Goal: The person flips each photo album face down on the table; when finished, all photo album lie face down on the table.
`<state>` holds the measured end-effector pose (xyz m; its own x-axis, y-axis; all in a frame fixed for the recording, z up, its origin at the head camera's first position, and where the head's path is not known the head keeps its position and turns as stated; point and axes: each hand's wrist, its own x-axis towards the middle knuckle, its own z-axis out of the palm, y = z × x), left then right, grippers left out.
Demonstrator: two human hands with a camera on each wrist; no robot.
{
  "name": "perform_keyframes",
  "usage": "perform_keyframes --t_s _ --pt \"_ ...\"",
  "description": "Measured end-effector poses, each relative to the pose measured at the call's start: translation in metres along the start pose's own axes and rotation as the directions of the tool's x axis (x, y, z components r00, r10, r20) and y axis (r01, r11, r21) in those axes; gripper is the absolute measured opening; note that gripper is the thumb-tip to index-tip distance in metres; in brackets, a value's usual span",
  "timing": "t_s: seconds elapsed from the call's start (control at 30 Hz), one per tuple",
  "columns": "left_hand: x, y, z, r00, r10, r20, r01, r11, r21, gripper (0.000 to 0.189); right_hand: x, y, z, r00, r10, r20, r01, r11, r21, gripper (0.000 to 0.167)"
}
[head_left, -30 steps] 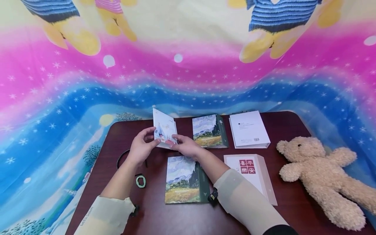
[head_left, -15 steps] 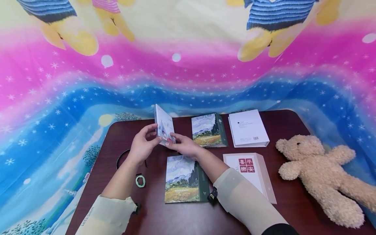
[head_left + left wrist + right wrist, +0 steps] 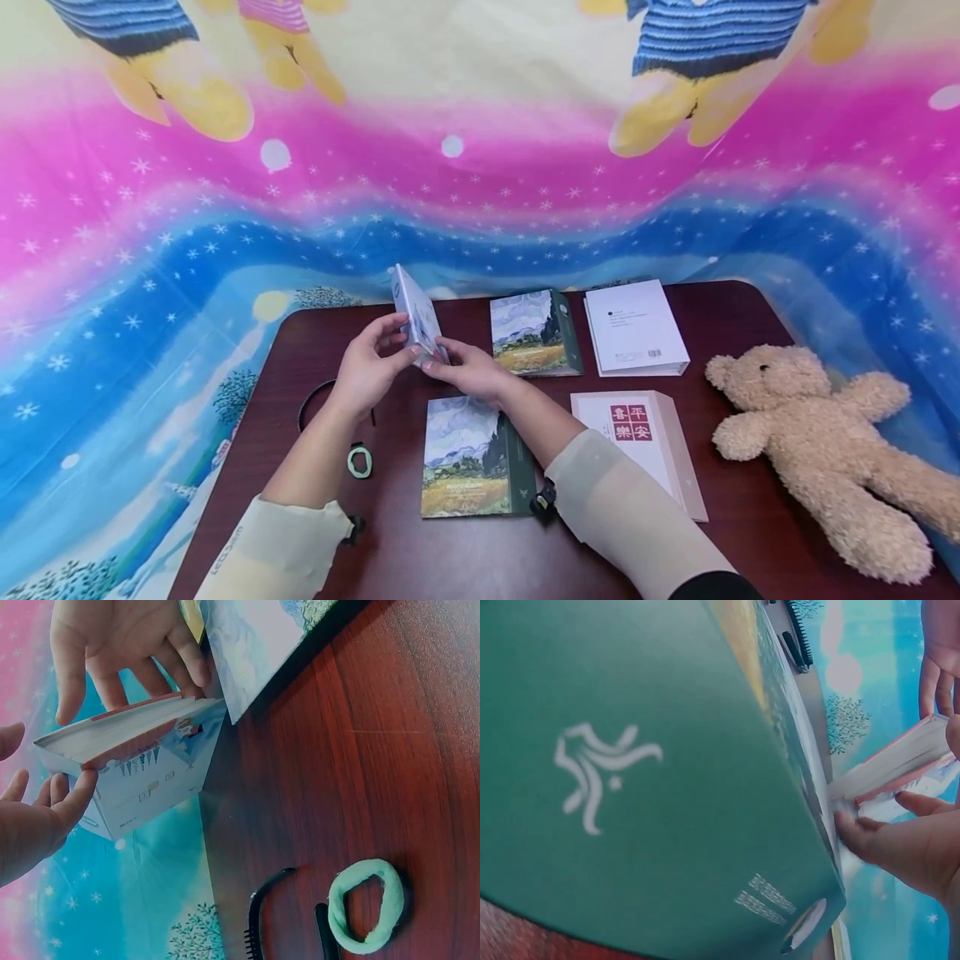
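A thick white book [image 3: 418, 312] with an illustrated cover is held tilted up above the table's far left part, its spine turned toward the left. My left hand [image 3: 372, 367] grips its left side, thumb in front. At the lower right edge, my right hand [image 3: 472, 367] holds it between thumb and fingers. The page block [image 3: 135, 720] shows between red-edged covers in the left wrist view. Two photo albums with landscape covers, a near one [image 3: 472, 458] and a far one [image 3: 528, 333], lie beside the right hand and forearm.
A white album [image 3: 637, 329] lies back right, and an album with red characters [image 3: 637, 442] lies partly under the right forearm. A teddy bear [image 3: 817, 450] rests at the right. A black headband [image 3: 262, 915] and a green hair tie [image 3: 360, 462] lie at the left.
Both hands have turned the white book so its cover faces more to the right and its spine shows. The left hand has shifted slightly right; the other albums have stayed put.
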<state>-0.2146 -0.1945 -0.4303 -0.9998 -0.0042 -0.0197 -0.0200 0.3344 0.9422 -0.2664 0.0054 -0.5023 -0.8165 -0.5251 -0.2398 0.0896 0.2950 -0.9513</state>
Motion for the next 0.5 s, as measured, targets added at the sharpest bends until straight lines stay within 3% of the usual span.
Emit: perform_keyframes --t_s 0.13,0.5 --pt "0.002 -0.001 0.002 1.000 -0.001 0.003 0.001 0.999 -0.038 0.058 0.000 -0.003 -0.002 0.999 -0.014 -0.030 0.013 1.000 -0.021 0.088" --pt "0.005 0.000 0.006 1.000 0.007 -0.002 -0.007 0.996 -0.089 0.057 -0.002 -0.017 -0.001 0.996 -0.072 -0.061 0.076 0.996 0.050 0.076"
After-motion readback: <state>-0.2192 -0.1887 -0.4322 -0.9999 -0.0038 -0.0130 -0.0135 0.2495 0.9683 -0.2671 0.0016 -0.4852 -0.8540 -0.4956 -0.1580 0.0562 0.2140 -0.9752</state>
